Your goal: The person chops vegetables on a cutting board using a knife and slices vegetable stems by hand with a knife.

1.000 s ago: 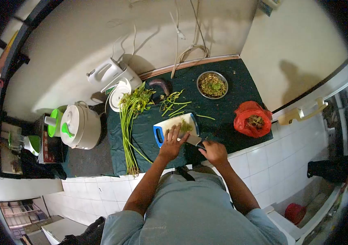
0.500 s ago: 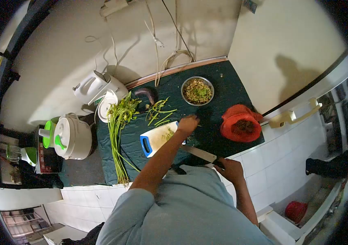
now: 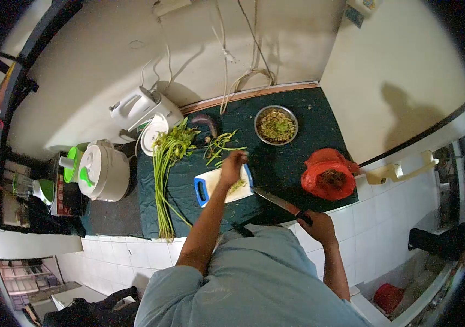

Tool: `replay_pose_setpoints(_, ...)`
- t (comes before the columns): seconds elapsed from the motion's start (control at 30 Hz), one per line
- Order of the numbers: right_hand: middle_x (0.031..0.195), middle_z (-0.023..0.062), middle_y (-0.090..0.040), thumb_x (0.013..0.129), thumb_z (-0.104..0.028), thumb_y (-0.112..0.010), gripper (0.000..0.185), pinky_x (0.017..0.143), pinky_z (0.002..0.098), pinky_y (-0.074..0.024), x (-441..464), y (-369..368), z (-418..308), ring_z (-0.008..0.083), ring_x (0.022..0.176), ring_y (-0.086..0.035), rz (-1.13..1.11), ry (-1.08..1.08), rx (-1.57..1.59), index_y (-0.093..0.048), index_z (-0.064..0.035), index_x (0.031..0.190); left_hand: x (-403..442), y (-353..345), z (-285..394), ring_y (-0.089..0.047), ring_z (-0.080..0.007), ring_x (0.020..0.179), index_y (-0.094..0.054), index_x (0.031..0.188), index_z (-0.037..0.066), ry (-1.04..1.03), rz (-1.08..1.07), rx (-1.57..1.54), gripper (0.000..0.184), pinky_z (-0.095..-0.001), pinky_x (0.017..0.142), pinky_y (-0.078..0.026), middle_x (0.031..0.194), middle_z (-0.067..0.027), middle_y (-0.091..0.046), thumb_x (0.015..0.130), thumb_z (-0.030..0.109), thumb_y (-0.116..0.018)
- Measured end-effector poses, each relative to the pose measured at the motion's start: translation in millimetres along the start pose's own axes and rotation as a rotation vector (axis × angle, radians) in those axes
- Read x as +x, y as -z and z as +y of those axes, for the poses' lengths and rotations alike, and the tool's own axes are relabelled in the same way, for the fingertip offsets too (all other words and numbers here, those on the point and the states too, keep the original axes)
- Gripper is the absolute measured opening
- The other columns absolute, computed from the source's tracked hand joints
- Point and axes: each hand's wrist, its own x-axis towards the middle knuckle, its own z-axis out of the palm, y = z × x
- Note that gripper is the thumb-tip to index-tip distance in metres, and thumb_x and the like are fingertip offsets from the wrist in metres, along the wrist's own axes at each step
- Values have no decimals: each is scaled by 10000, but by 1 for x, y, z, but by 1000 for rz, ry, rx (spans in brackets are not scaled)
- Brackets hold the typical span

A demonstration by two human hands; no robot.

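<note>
Right hand [image 3: 321, 226] closes around handle of knife [image 3: 277, 201], tip beside cutting board [image 3: 216, 191] on worktop [image 3: 322, 128]. Left hand [image 3: 233, 164] at board's far side, finger grip unclear. Chopped greens [image 3: 237, 186] lie on board.

The green-covered table [image 3: 322, 122] here is holding a bowl [image 3: 276, 143], a red bag [image 3: 312, 181], a cutting board [image 3: 212, 181], stalks [image 3: 162, 185] and an eggplant [image 3: 206, 120].
</note>
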Motion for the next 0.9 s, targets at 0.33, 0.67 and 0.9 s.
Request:
replay_pose_setpoints(0.33, 728, 204, -630, 895, -511, -489, 449, 642, 506, -481, 70, -61, -76, 403, 704, -620, -279, 195, -37, -589, -79, 961, -99, 130, -21, -678, -167, 744, -582, 1066, -9, 597, 152, -39, 213, -295, 591, -533, 882, -112, -683, 876, 87, -580)
replay_pose_setpoints(0.67, 719, 213, -618, 921, -503, -448, 448, 635, 521, -481, 73, -95, -100, 418, 702, -614, -363, 121, -14, -548, -67, 923, -140, 145, -39, -625, -154, 873, -583, 1100, -26, 614, 434, -171, 279, -278, 787, -490, 991, -90, -658, 853, 78, -656)
replay_pose_setpoints(0.9, 690, 206, -610, 928, -417, -498, 390, 595, 501, -474, 60, -97, -98, 410, 666, -612, -241, 31, -24, -552, -35, 865, -123, 140, -8, -605, -127, 882, -565, 1124, 2, 548, 275, -458, 265, -276, 786, -482, 977, -60, -646, 911, 152, -616)
